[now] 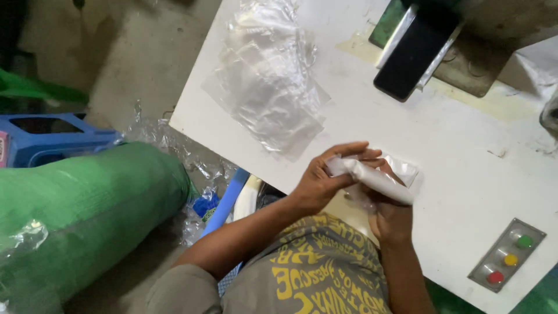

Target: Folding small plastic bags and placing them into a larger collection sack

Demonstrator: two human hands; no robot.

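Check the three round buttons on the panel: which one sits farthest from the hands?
The green button, at the panel's upper end. The yellow one sits mid-panel and the red one at the lower end, both closer to the right hand.

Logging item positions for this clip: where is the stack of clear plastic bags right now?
In the head view, the clear bags lie on the white table near its left edge, beyond the left hand and left of the black phone.

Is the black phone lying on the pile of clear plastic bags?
No, the black phone lies apart from the clear plastic bags.
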